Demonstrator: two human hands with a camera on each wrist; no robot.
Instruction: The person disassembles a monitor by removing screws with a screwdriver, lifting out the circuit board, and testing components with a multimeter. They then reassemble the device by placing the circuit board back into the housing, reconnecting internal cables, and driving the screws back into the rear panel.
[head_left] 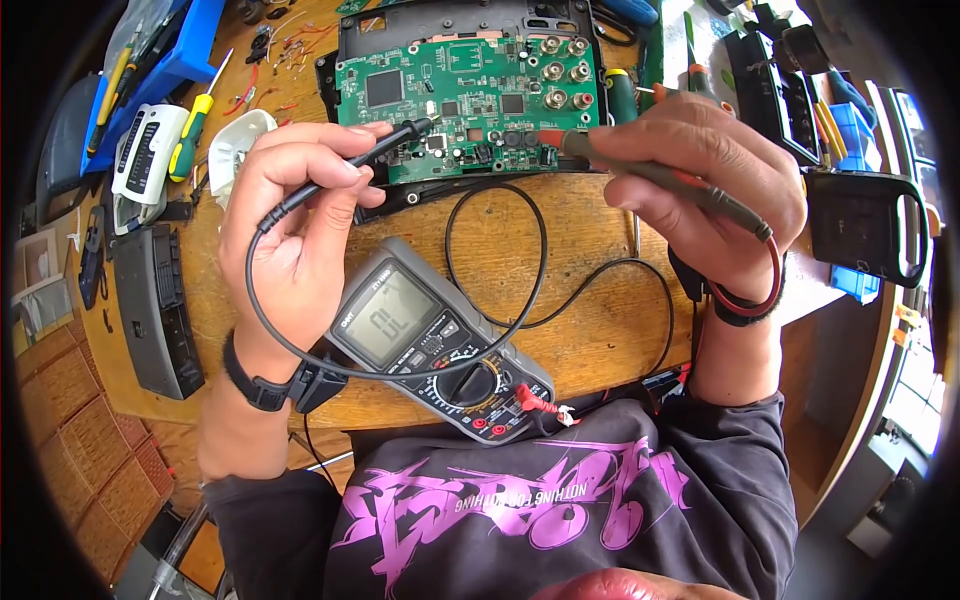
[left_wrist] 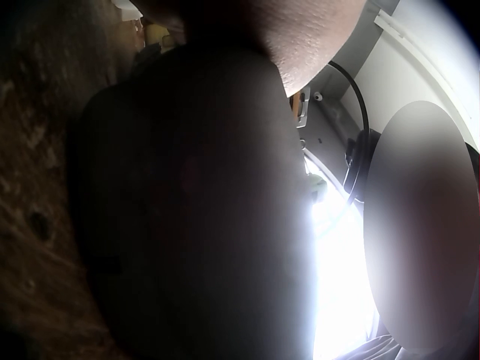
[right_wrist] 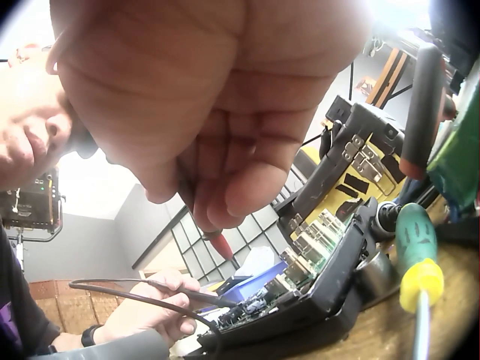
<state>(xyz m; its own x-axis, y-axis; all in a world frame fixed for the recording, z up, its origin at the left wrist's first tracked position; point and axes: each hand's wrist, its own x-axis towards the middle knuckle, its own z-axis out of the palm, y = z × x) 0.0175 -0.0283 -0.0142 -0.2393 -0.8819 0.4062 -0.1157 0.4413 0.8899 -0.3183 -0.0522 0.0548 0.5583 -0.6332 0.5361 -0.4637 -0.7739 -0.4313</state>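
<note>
My left hand point(head_left: 292, 235) pinches a black test probe point(head_left: 392, 143), its tip over the left middle of a green circuit board point(head_left: 460, 88). In my right hand point(head_left: 715, 165) is a red test probe point(head_left: 660, 176), slanting toward the board's right part; its red tip section point(right_wrist: 219, 244) shows in the right wrist view, pointing down near the board's metal connectors. A grey digital multimeter point(head_left: 385, 318) lies tilted below the hands, its display lit with large characters. A black lead loops over the meter from the left probe. Dark, blurred surfaces fill most of the left wrist view.
The board sits in a black casing point(head_left: 400, 22). To the left lie a yellow-green screwdriver point(head_left: 187, 145), a white tool point(head_left: 148, 160), a blue tray point(head_left: 190, 45) and a black panel point(head_left: 158, 310). Another screwdriver point(right_wrist: 417, 247) lies beside the casing, right. Wire scraps litter the wooden table point(head_left: 590, 330).
</note>
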